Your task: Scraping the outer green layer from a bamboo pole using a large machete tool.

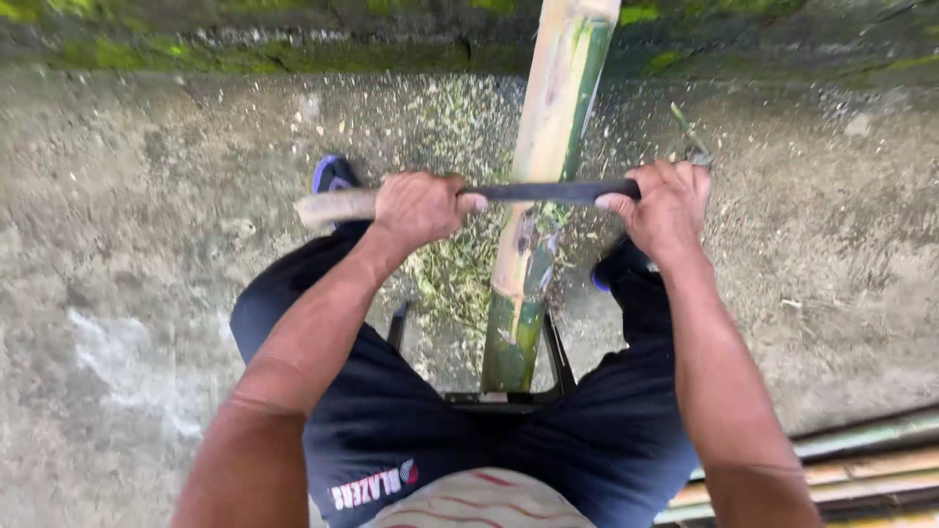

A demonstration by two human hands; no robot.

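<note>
A thick bamboo pole (550,147) runs from between my knees up to the mossy wall, partly green and partly scraped pale. Across it lies a long dark blade (548,192) with a pale wooden handle (337,205). My left hand (421,207) is closed around the handle end. My right hand (665,207) grips the far tip of the blade. The blade rests crosswise on the pole, both hands level. Green and pale shavings (460,264) are scattered on the ground beneath it.
I sit on a dark metal stool (509,396) in dark shorts, blue sandals (333,174) on a rough concrete floor (137,254). A moss-covered wall (245,39) closes off the far side. Several more bamboo poles (861,469) lie at the lower right.
</note>
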